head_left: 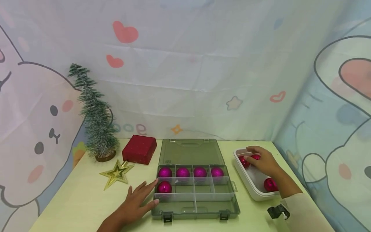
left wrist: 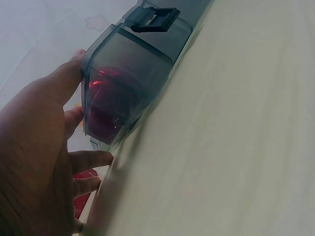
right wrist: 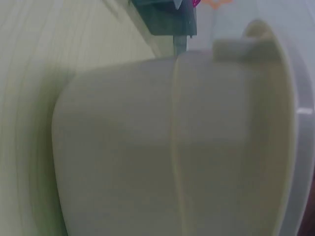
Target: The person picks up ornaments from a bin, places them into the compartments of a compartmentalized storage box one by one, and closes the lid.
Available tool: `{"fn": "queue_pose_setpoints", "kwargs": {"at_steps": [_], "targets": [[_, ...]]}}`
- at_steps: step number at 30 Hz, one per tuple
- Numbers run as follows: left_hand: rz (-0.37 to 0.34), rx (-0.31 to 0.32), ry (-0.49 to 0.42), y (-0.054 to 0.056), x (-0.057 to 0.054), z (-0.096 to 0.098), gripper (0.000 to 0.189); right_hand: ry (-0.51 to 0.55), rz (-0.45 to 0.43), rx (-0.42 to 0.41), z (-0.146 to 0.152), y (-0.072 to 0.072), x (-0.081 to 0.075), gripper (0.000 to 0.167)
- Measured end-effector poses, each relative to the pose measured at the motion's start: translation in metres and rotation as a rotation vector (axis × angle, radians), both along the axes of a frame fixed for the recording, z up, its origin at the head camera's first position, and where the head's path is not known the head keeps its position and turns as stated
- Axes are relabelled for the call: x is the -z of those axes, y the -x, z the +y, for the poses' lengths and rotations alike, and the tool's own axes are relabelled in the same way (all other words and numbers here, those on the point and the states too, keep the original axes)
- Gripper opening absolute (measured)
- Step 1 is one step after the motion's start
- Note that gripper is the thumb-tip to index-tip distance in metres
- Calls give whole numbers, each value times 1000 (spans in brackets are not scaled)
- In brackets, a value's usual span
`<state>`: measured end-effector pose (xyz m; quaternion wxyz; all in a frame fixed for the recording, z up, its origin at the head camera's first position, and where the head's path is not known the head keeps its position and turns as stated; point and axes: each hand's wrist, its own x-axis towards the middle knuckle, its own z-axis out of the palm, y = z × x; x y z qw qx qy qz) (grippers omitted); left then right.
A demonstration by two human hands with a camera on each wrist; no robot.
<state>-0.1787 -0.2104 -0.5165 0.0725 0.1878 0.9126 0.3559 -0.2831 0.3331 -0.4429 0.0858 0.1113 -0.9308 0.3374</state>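
5 balls occupy the case, left hand splayed against it; 3 occupy the tub, grip of right hand unclear.

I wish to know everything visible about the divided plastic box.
The box looks like smoky grey-green, see-through plastic. Its lid is open toward the back; two dark latches sit on its front edge. Dividers make ten compartments: four, four and two. Magenta balls occupy the back row and the next row's leftmost compartment; the other five are empty. It rests on the pale table, the left hand touching its left side.
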Motion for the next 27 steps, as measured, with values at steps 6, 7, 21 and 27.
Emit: {"fn": "queue_pose_setpoints", "kwargs": {"at_steps": [6,7,21,27], "targets": [[5,-6,1,2,2,0,75,-24,-6,-3,5,6,0,52],[5,-7,2,2,2,0,75,-30,-4,-4,5,6,0,51],[3,-6,3,0,2,1,75,-88,13,-33,13,19,21,48],[10,-12,-1,0,3,2,75,-115,77,-90,15,25,27,45]]}}
